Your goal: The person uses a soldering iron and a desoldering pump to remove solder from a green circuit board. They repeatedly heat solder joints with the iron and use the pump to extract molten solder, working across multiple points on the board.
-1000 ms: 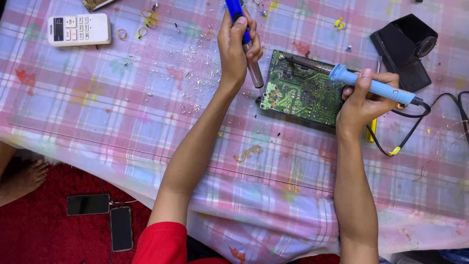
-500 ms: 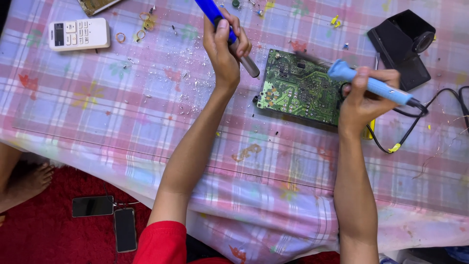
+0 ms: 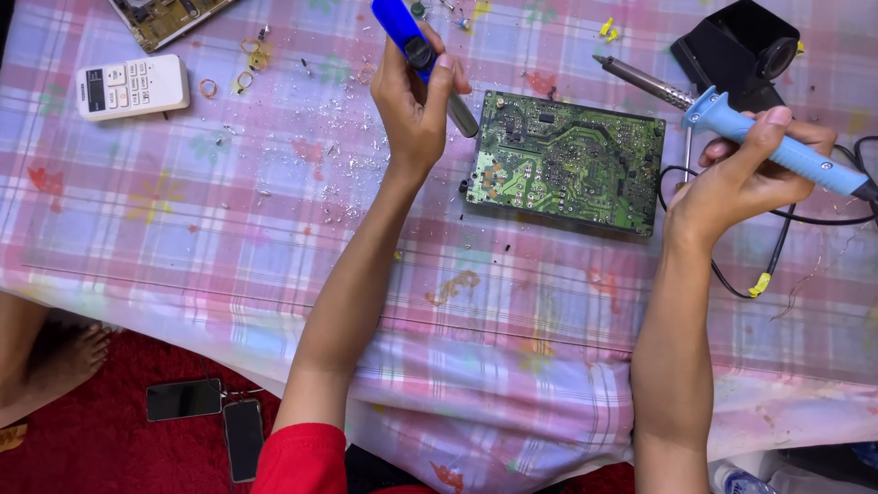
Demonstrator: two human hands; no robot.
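Note:
A green circuit board [image 3: 567, 163] lies solder side up on a pink and blue checked cloth [image 3: 274, 238]. My left hand [image 3: 413, 101] grips a blue desoldering pump [image 3: 402, 29], its grey tip pointing down at the board's left edge. My right hand [image 3: 745, 174] holds a light-blue soldering iron [image 3: 768, 146] by its handle, the metal tip raised above the board's upper right corner and pointing left. The iron's black cord [image 3: 777, 247] trails over the cloth to the right.
A white remote control [image 3: 133, 87] lies at the far left, with another circuit board [image 3: 165, 16] behind it. A black stand [image 3: 741, 46] sits at the back right. Metal scraps litter the cloth. Two phones [image 3: 210, 412] lie on the red floor beside a bare foot [image 3: 55, 366].
The soldering iron has lifted off the board and swung to the upper right. The pump hand stayed near the board's left edge.

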